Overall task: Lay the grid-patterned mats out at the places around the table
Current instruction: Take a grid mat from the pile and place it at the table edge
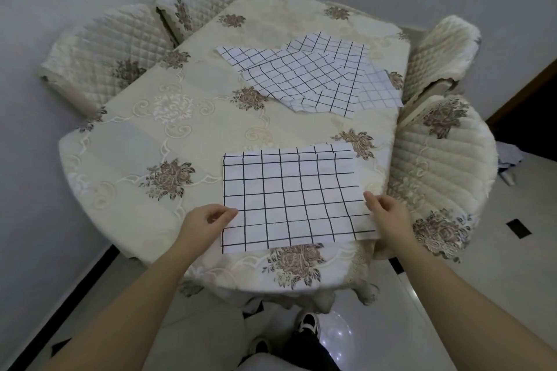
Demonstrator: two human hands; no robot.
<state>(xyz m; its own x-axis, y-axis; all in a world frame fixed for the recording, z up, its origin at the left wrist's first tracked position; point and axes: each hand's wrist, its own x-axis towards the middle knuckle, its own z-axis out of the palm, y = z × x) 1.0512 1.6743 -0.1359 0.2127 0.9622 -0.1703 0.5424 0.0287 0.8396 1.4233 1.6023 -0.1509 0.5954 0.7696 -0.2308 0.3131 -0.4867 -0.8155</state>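
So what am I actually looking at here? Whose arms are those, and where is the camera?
There is no machine here: a person wears one wide-angle camera on the head, looking forward and down, so the two bare arms are their own. They stand at a table covered by a cream floral tablecloth, with quilted chairs on both sides. The left hand and right hand each pinch a side edge of the near grid-patterned mat, white with black lines, which lies flat by the table's near edge. Further back, a loose overlapping pile of mats lies on the cloth, not yet laid out. The wide lens bends the picture, so straight edges look curved.
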